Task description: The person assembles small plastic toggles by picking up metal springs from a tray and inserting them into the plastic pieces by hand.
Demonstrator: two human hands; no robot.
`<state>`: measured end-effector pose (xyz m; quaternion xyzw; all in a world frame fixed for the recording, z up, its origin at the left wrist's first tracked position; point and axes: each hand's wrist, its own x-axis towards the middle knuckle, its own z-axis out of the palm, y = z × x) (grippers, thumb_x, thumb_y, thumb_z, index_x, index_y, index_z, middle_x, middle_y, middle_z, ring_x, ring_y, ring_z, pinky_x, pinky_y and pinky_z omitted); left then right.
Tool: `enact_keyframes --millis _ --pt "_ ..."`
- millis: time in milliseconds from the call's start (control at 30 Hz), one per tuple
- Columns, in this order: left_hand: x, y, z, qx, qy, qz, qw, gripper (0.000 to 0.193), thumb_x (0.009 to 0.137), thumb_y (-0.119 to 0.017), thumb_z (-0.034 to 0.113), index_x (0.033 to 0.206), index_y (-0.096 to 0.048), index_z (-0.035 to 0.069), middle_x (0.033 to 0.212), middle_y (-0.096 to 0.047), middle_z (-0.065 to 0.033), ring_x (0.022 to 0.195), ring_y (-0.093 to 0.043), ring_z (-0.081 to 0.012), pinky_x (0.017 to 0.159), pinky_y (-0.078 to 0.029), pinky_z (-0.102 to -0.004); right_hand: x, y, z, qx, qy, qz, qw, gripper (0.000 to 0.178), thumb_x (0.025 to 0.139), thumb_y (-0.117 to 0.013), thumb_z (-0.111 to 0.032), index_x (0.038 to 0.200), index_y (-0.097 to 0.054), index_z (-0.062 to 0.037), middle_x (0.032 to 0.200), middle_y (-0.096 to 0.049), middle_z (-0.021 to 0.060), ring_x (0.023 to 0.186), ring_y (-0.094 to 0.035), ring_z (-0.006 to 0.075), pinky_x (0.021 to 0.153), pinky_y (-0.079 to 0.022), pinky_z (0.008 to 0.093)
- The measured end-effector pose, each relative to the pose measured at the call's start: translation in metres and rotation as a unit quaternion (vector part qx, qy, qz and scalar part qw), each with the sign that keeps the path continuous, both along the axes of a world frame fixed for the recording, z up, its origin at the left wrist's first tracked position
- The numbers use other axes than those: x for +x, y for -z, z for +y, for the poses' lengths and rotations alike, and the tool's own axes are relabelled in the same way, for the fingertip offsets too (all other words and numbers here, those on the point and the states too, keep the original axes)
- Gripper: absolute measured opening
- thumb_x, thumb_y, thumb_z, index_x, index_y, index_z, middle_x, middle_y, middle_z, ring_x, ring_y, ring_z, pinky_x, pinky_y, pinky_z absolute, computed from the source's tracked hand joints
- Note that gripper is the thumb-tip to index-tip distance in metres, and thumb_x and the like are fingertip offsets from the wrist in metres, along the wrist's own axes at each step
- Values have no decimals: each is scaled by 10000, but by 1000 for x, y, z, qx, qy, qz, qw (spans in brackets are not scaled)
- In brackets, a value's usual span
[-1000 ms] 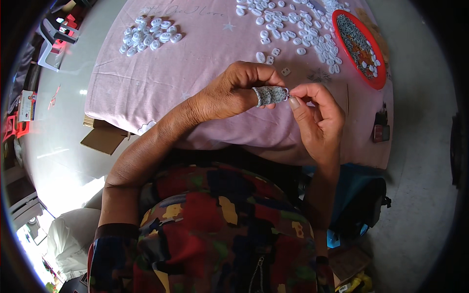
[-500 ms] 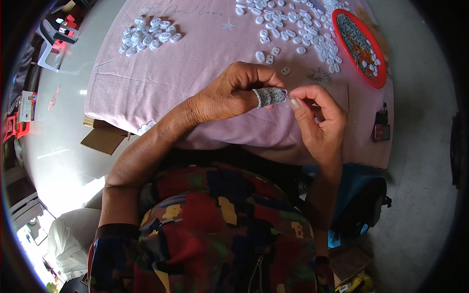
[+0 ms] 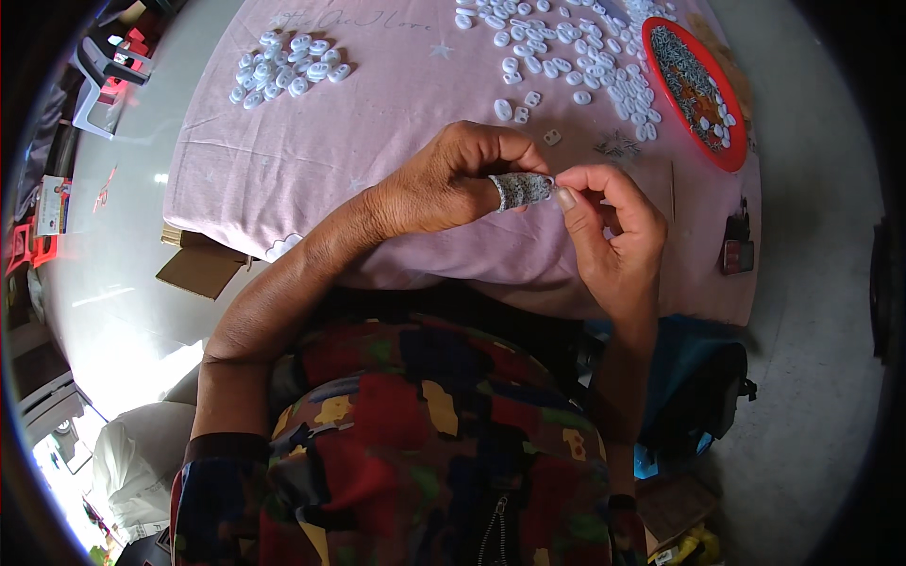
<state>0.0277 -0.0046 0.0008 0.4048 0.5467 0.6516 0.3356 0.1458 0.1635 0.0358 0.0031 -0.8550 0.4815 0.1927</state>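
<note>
Over the near part of the pink cloth, my left hand (image 3: 444,184) is closed in a pinch. A grey knitted finger cover (image 3: 522,191) wraps its thumb. At the tips of thumb and forefinger shows the edge of a small white piece (image 3: 551,183), mostly hidden by the fingers. My right hand (image 3: 613,212) meets it from the right, thumb and forefinger pressed together against that edge. Whatever lies between the right fingertips is too small to make out. Beyond the hands lie a few loose white plastic pieces (image 3: 552,138) and a little heap of thin metal pins (image 3: 617,145).
A pile of white oval pieces (image 3: 293,66) sits at the far left, with a larger spread (image 3: 585,61) at the far right. Beside it, a red tray (image 3: 733,156) holds metal pins and some white pieces. A small dark red device (image 3: 738,257) lies by the table's right edge.
My right hand has shifted slightly left, bringing its fingertips closer to the white piece. My left hand has barely moved.
</note>
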Motion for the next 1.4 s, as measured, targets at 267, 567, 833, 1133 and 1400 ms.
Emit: enact_keyframes --millis 267,567,833,1133,1400 --pt "-1 -4 -1 8 15 -21 1000 358 756 -435 -146 1024 -646 -35 864 -642 -32 853 -593 -90 788 -477 -239 0 0 2 -127 -23 -43 991 99 879 -652 -4 975 -641 11 844 -624 3 725 -531 30 633 -425 176" --pt "0 -2 0 22 15 -20 999 434 714 -407 -182 1045 -644 -30 911 -653 -40 903 -607 -101 851 -479 -246 -1 -5 9 -247 -66 -134 957 126 884 -670 -26 992 -633 28 873 -623 10 791 -545 31 717 -438 177" --pt "-1 -3 -1 30 6 -18 999 412 725 -401 -183 1028 -634 -29 878 -641 -40 856 -603 -105 834 -477 -250 5 1 4 -170 -35 -73 982 78 884 -665 -15 941 -641 32 786 -601 -8 688 -510 18 590 -415 163" --pt "-2 -3 -2 19 14 -17 1000 386 737 -409 -174 1022 -627 -32 868 -635 -37 844 -587 -95 817 -472 -248 8 -1 1 -47 -16 -71 996 53 893 -639 15 924 -596 13 801 -540 -45 645 -411 -22 567 -325 135" --pt "-1 0 -1 7 7 7 1000 362 739 -448 -148 1024 -635 -26 888 -635 -27 870 -571 -81 800 -457 -238 6 0 3 -33 -20 -40 998 55 857 -665 -20 871 -615 -4 747 -620 17 535 -416 28 473 -315 205"
